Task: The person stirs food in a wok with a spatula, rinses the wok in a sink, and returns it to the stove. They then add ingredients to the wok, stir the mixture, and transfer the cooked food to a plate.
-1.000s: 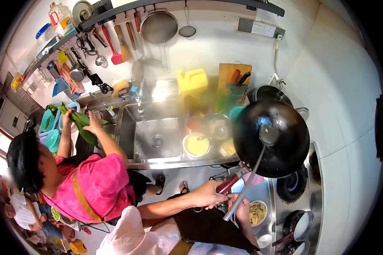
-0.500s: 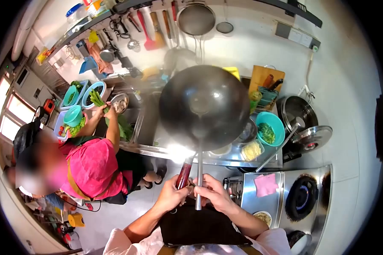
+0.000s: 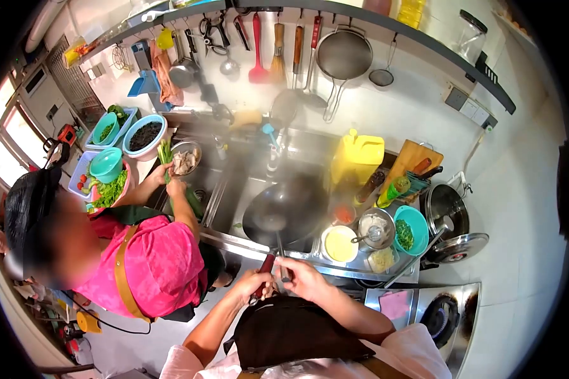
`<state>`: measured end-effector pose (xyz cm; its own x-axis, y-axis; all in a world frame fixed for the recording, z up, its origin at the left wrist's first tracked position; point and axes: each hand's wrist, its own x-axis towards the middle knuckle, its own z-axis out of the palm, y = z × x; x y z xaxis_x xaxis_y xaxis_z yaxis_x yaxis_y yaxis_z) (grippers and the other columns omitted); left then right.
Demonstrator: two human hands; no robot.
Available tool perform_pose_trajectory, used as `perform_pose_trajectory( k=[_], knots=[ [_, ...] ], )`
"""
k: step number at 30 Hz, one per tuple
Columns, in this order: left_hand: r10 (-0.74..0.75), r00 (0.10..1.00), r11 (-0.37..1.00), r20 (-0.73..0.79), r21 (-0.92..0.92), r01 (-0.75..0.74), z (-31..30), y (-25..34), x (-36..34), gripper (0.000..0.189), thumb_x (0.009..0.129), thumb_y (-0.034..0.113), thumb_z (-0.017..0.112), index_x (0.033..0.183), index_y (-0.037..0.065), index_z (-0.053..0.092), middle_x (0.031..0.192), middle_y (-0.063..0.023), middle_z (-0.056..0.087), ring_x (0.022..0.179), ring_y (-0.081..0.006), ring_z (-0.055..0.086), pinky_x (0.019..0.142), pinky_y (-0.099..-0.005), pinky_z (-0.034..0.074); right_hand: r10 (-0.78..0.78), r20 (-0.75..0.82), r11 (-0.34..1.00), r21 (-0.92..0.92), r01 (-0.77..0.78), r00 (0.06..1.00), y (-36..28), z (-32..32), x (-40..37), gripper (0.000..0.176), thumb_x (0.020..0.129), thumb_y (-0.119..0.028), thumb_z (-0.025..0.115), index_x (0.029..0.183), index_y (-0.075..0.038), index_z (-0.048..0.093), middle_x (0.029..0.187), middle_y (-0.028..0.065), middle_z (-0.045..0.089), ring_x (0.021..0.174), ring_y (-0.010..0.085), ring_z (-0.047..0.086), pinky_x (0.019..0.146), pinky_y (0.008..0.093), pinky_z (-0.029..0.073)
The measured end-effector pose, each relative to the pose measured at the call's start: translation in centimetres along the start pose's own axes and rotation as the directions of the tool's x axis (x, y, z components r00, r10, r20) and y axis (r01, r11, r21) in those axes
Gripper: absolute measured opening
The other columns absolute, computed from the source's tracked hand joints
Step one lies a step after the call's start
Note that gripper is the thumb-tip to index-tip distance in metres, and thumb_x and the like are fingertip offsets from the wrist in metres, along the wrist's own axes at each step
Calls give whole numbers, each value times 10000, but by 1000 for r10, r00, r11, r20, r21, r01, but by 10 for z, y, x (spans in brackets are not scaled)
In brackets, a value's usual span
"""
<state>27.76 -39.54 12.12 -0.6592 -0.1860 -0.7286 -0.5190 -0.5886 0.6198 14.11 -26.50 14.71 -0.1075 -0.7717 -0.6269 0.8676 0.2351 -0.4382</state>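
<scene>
A dark wok [image 3: 303, 232] hangs low over the sink [image 3: 224, 202], with steam hazing the air above it. My left hand [image 3: 251, 287] is closed around the wok's dark red handle [image 3: 264, 270]. To its right, my right hand [image 3: 305, 279] grips the metal handle of a ladle [image 3: 285, 273]. The ladle's bowl rests inside the wok and looks blurred through the steam. Both hands are close together in front of my dark apron [image 3: 284, 331].
A co-worker in a pink shirt [image 3: 152, 259] stands on the left, handling green stalks [image 3: 164, 153]. On the right are a bowl of yellow liquid [image 3: 340, 245], a teal bowl [image 3: 418, 221], a yellow jug [image 3: 358, 155] and a stove burner [image 3: 439, 319]. Tools hang on the wall.
The wok has dropped from a raised position down to the sink, its inside now showing. Both hands keep their grips. My view has tilted up.
</scene>
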Motion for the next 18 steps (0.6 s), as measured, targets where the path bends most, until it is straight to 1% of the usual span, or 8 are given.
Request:
perform_pose_trajectory(
  k=[2,5,8,9,10,12,16,18],
  knots=[
    [18,999,999,-36,43,-16,-10,8,34,109,802,133,618,751,46,575,616,-40,548,461,-141,511,401,-300,425,-10,-21,1000,6,10,1000,-15,-6,36,152,905,-257,645,981,-127,663,775,-20,646,650,78,561,510,235,373],
    [-28,998,997,-60,74,32,-31,16,109,68,808,115,615,803,53,589,635,-28,546,500,-140,521,430,-314,439,5,-119,990,-139,-22,993,-36,-25,96,126,879,-231,623,868,-106,621,684,5,608,545,121,522,468,265,365],
    [-26,984,993,-174,112,46,-43,23,177,83,783,78,641,739,22,600,618,-50,564,476,-151,527,416,-308,425,-24,-173,961,-274,-24,985,-51,-57,161,137,877,-191,582,788,-88,569,638,24,560,504,135,497,420,295,350],
    [-29,976,990,-216,129,58,-48,23,195,88,772,64,646,724,7,600,617,-61,571,474,-159,535,415,-311,425,-79,-171,943,-331,19,982,-55,-65,179,163,881,-197,581,764,-89,546,629,18,534,519,136,496,434,290,364],
    [-31,967,986,-253,149,71,-51,25,209,93,761,50,652,708,-7,601,615,-73,579,471,-167,543,414,-313,425,-67,-225,957,-291,-1,972,-58,-71,194,164,891,-182,575,763,-85,544,644,19,524,540,133,491,448,288,372],
    [-56,952,971,-301,207,122,-60,27,231,109,770,44,654,721,-34,596,631,-93,590,474,-185,555,424,-328,444,-49,-150,976,-219,16,987,-64,-85,214,155,905,-155,562,769,-85,537,664,21,524,558,129,487,462,284,379],
    [-30,932,931,-362,330,158,-74,37,258,167,750,76,679,639,-19,598,572,-110,589,436,-200,548,407,-348,430,-32,-120,982,-191,8,992,-71,-109,232,144,928,-164,587,826,-89,518,698,16,524,564,127,478,471,273,368],
    [-35,931,858,-363,467,215,-83,44,265,203,736,137,692,602,9,609,575,-109,616,436,-190,557,411,-328,419,22,-99,997,-71,-29,995,-72,-125,241,132,933,-162,581,837,-99,514,693,9,518,558,119,464,469,268,356]
  ],
)
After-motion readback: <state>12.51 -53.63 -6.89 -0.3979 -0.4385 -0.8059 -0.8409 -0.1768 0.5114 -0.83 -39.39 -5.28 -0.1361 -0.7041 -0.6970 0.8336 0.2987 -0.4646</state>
